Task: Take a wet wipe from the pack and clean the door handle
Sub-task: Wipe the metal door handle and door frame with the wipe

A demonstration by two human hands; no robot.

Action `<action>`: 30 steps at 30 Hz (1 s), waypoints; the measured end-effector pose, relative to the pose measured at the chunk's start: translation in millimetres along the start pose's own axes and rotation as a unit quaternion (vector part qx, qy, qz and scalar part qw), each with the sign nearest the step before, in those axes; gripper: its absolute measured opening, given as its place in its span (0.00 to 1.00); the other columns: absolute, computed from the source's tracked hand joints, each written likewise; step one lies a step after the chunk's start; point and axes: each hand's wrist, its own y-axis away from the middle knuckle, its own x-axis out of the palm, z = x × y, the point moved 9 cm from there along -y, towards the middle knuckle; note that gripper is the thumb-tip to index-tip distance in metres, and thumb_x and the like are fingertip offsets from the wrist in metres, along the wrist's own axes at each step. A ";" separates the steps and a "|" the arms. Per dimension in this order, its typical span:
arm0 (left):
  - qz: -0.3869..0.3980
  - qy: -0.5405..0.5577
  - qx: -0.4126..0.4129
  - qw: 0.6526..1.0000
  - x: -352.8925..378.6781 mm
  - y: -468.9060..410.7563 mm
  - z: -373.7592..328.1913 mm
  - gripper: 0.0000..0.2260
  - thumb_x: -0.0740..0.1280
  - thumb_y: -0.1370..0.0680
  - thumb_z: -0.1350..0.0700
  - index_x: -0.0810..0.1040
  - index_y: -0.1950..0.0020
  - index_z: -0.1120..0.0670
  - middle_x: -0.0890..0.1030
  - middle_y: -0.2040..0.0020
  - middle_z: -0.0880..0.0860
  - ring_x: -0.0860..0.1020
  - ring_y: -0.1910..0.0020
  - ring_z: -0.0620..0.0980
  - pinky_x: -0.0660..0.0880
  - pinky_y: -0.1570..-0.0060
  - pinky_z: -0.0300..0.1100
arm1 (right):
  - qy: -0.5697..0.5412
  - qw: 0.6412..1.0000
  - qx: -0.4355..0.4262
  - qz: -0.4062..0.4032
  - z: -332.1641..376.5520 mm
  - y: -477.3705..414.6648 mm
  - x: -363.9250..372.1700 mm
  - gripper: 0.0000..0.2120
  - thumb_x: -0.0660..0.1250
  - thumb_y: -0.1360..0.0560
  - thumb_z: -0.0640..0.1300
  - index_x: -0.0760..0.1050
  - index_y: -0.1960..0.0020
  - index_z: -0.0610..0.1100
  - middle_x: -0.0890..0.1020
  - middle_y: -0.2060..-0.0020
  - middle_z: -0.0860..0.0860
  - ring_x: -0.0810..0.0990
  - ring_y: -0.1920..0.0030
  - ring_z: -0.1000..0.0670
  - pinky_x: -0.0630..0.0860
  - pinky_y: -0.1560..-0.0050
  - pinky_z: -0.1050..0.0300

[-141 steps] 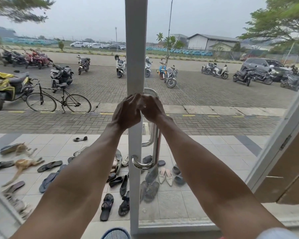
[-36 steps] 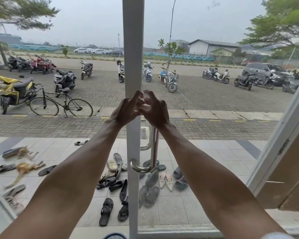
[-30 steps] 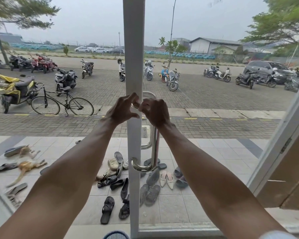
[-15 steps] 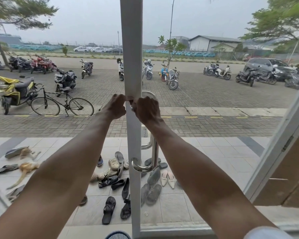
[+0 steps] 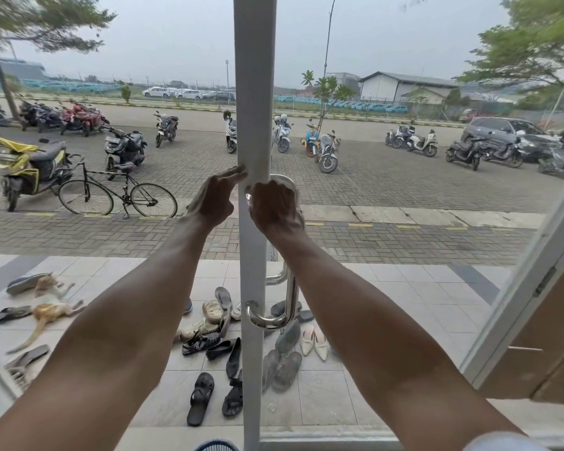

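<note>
A chrome door handle point(image 5: 290, 297) runs down the right side of the white door stile point(image 5: 253, 92) of a glass door. My right hand point(image 5: 274, 206) curls over the handle's top bend and hides it. No wet wipe or pack shows; whether one is inside that hand I cannot tell. My left hand point(image 5: 214, 198) is just left of the stile, with its fingers straight and their tips touching the stile's edge. Both arms reach forward from the bottom of the view.
Through the glass, several shoes and sandals point(image 5: 222, 340) lie on the tiled porch, and two cats point(image 5: 49, 312) lie at the left. A brown door leaf in a white frame point(image 5: 551, 336) stands at the right. A bicycle point(image 5: 118, 193) and motorbikes are parked beyond.
My left hand has let go beside the right hand and straightened its fingers against the stile. My right hand stays curled on the handle's top.
</note>
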 end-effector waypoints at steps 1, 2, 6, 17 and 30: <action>0.006 0.005 0.000 1.000 0.4 -0.2 0.4 0.38 0.59 0.36 0.80 0.72 0.27 0.60 0.69 0.25 0.57 0.67 0.25 0.51 0.61 0.26 0.39 | 0.001 1.000 0.001 0.007 5.3 -2.5 0.5 0.09 0.64 0.24 0.38 0.83 0.52 0.44 0.86 0.56 0.44 0.84 0.52 0.43 0.77 0.54 0.54; 0.010 0.009 -0.002 1.000 0.5 -0.7 1.1 0.39 0.59 0.37 0.79 0.72 0.27 0.60 0.69 0.25 0.57 0.66 0.24 0.51 0.59 0.26 0.38 | 0.001 1.000 0.004 0.018 9.5 -4.7 2.8 0.11 0.61 0.23 0.37 0.83 0.51 0.43 0.86 0.54 0.44 0.84 0.51 0.43 0.76 0.53 0.53; 0.006 0.020 -0.017 1.000 1.3 -3.9 3.7 0.39 0.57 0.38 0.79 0.74 0.28 0.61 0.71 0.26 0.58 0.67 0.25 0.49 0.59 0.25 0.36 | 0.022 0.999 0.006 0.042 16.3 -13.6 13.4 0.12 0.61 0.23 0.33 0.81 0.46 0.40 0.85 0.51 0.43 0.83 0.47 0.42 0.77 0.50 0.51; 0.007 -0.016 -0.004 1.000 3.8 3.4 -5.0 0.36 0.60 0.33 0.76 0.69 0.25 0.59 0.67 0.24 0.54 0.68 0.25 0.53 0.68 0.27 0.48 | -0.017 0.999 -0.048 -0.014 -8.2 5.5 11.0 0.03 0.70 0.26 0.41 0.82 0.53 0.44 0.85 0.59 0.42 0.85 0.53 0.40 0.82 0.54 0.50; -0.004 -0.072 0.054 0.996 32.9 5.2 -14.4 0.32 0.68 0.29 0.73 0.66 0.24 0.64 0.64 0.22 0.59 0.64 0.23 0.56 0.68 0.28 0.51 | -0.125 0.980 -0.015 -0.156 -71.0 54.1 1.7 0.08 0.74 0.29 0.46 0.79 0.52 0.45 0.85 0.59 0.52 0.84 0.54 0.44 0.80 0.62 0.53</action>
